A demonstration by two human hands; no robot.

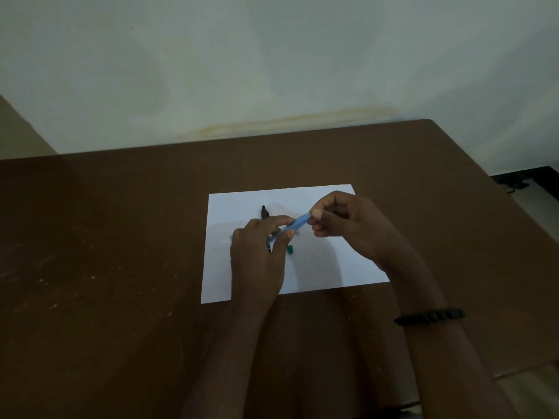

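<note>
A dim room: a pale greenish wall [272, 55] with a yellowish stain low down rises behind the dark brown table [106, 237]; at far right, a strip of light floor [541, 195] with dark skirting

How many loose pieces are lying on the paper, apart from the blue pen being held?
3: a black piece beyond the left hand, a green piece beside its thumb, a teal bit at its left edge. More may be hidden under that hand.

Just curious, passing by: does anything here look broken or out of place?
A black piece and a green piece lie loose on the paper, as if off the blue pen that the left hand and right hand hold.
</note>
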